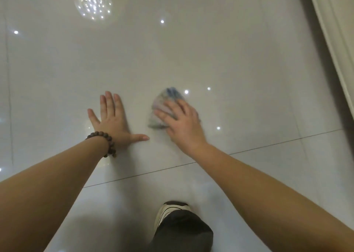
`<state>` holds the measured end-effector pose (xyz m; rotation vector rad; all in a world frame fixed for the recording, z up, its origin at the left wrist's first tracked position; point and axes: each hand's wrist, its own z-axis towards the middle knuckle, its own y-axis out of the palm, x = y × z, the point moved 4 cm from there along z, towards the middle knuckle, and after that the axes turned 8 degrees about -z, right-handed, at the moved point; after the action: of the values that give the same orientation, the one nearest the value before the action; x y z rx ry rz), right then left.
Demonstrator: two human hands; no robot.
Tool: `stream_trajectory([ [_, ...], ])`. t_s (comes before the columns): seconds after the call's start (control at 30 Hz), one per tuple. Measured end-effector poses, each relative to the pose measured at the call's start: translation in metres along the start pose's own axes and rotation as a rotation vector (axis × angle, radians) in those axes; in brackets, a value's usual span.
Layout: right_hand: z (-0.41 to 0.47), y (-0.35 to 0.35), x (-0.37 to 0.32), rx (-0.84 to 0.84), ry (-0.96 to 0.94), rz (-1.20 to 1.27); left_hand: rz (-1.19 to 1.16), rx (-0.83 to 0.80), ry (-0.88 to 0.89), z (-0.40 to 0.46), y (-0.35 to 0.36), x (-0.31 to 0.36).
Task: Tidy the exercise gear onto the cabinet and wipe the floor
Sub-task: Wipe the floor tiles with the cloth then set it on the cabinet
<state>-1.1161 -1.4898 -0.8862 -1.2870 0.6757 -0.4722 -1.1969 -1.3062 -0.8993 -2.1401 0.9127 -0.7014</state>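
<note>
In the head view the wiping half of the task looks to be in hand; no exercise gear and no cabinet show here, so how that half stands cannot be told. The right hand (181, 120) lies flat with fingers spread, its grip pressed down on a crumpled cloth of pale grey, blue and pinkish fabric (162, 109), pinning it against the glossy off-white tiled floor (229, 60). The cloth sticks out ahead of and to the left of that grip, its edges smeared by motion blur, which suggests a stroke in progress. The left hand (113, 117), with a dark wooden bead bracelet (104, 142) at the wrist, rests palm-down on the tile just left of the cloth, grip apart and holding nothing, probably as a brace.

A thin dark grout line (249, 149) runs behind both grips, nearer the person. A shoe with a pale sole and a dark trouser leg (180, 225) sit farther back. A cream moulding (335, 50) runs well off to the right.

The next move likely calls for steady downward pressure while sweeping the cloth across unwiped tile.
</note>
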Motion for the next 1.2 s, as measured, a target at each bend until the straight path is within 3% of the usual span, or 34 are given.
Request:
stream_trajectory([
  [0.03, -0.012, 0.007, -0.010, -0.070, -0.097, -0.016, -0.002, -0.005, -0.002, 0.000, 0.000, 0.000],
  [0.1, -0.025, 0.007, 0.036, -0.060, -0.031, -0.056, -0.001, -0.014, 0.000, 0.000, -0.001, 0.001],
  [0.17, -0.036, -0.014, 0.120, 0.025, 0.309, -0.143, 0.001, -0.035, 0.000, -0.003, -0.003, 0.004],
  [0.23, -0.051, -0.045, 0.195, -0.009, 0.767, -0.158, 0.006, -0.039, -0.007, -0.005, -0.004, 0.006],
  [0.27, -0.054, -0.056, 0.209, -0.028, 0.946, -0.149, 0.010, -0.035, -0.018, -0.006, -0.005, 0.008],
  [0.3, -0.051, -0.061, 0.206, -0.013, 1.005, -0.160, 0.005, -0.031, -0.027, -0.007, -0.007, 0.011],
  [0.33, -0.041, -0.061, 0.191, 0.034, 0.911, -0.163, -0.005, -0.021, -0.024, -0.008, -0.008, 0.016],
  [0.43, -0.016, -0.034, 0.113, 0.102, 0.354, -0.148, -0.023, 0.002, 0.062, -0.006, -0.003, 0.049],
  [0.5, -0.012, -0.016, 0.074, 0.012, 0.204, -0.134, -0.018, -0.003, 0.117, -0.004, 0.005, 0.079],
  [0.6, -0.015, -0.011, 0.096, -0.094, 0.188, -0.078, -0.015, -0.041, 0.111, 0.004, 0.019, 0.108],
  [0.7, -0.041, -0.025, 0.178, -0.076, 0.320, -0.150, -0.006, -0.056, 0.086, 0.009, 0.023, 0.111],
  [0.77, -0.070, -0.048, 0.240, -0.059, 0.573, -0.182, 0.005, -0.052, 0.088, 0.009, 0.024, 0.108],
  [0.87, -0.107, -0.074, 0.292, -0.087, 1.135, -0.198, 0.021, -0.046, 0.083, 0.009, 0.024, 0.110],
  [0.9, -0.106, -0.075, 0.287, -0.067, 1.155, -0.221, 0.026, -0.042, 0.081, 0.009, 0.024, 0.111],
  [1.0, -0.077, -0.047, 0.218, 0.035, 0.697, -0.155, 0.035, -0.036, 0.077, 0.008, 0.025, 0.110],
  [1.07, -0.068, -0.029, 0.159, -0.010, 0.458, -0.149, 0.043, -0.034, 0.074, 0.008, 0.025, 0.110],
  [1.13, -0.071, -0.027, 0.146, -0.069, 0.409, -0.125, 0.059, -0.040, 0.073, 0.008, 0.024, 0.111],
  [1.2, -0.094, -0.029, 0.185, -0.057, 0.505, -0.174, 0.070, -0.043, 0.070, 0.007, 0.024, 0.110],
])
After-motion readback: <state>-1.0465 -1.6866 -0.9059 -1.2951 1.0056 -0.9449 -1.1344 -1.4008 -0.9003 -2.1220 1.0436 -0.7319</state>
